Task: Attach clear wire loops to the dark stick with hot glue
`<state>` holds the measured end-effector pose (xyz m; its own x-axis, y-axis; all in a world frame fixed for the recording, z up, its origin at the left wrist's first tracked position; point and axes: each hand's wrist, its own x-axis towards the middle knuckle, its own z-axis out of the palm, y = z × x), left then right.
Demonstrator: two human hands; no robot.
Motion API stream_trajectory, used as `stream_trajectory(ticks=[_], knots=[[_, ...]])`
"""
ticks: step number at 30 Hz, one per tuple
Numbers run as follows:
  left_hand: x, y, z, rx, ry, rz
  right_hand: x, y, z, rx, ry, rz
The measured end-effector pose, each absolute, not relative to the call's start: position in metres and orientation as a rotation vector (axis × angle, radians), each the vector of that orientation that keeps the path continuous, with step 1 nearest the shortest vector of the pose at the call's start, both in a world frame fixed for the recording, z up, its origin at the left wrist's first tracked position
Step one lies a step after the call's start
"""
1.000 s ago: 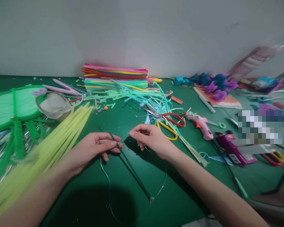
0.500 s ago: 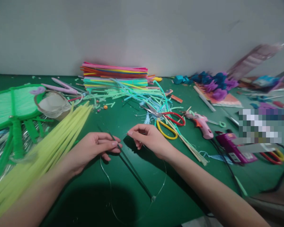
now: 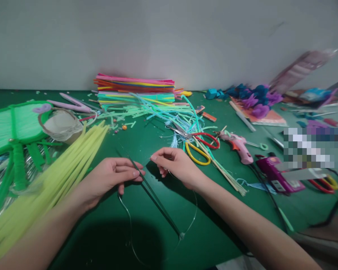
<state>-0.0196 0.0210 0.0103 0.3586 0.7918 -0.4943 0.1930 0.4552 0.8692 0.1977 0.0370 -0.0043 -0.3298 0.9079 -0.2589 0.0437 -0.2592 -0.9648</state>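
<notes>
My left hand (image 3: 116, 174) pinches a thin dark rod (image 3: 157, 202) between thumb and fingers. The rod slants from upper left to lower right, a second dark line running close along it. At its lower end sits a small pale knot or bead (image 3: 181, 236), too small to tell which. A clear thread (image 3: 131, 225) hangs in a loop below my left hand, and another stretch of it rises from the pale end toward my right hand (image 3: 176, 165). My right hand's thumb and forefinger are closed in a pinch on the thread's fine end, just right of my left fingertips.
Yellow-green pipe cleaners (image 3: 59, 180) lie under my left forearm. Scissors (image 3: 197, 144) rest on cut blue-green pieces beyond my right hand. A pink glue gun (image 3: 239, 148) and a purple device (image 3: 278, 174) with cables lie right. A multicoloured pipe cleaner bundle (image 3: 136, 90) stands at the wall.
Both hands stay almost in place, still pinching. The thread's loop below my left hand has shifted slightly, and the whole view has drifted a few pixels.
</notes>
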Motion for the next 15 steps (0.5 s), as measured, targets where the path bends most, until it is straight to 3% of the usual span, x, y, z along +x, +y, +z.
stream_trajectory(ticks=[15], knots=[[-0.0170, 0.0214, 0.0107, 1.054, 1.210, 0.518, 0.1966, 0.0374, 0.0005, -1.259, -1.348, 1.670]])
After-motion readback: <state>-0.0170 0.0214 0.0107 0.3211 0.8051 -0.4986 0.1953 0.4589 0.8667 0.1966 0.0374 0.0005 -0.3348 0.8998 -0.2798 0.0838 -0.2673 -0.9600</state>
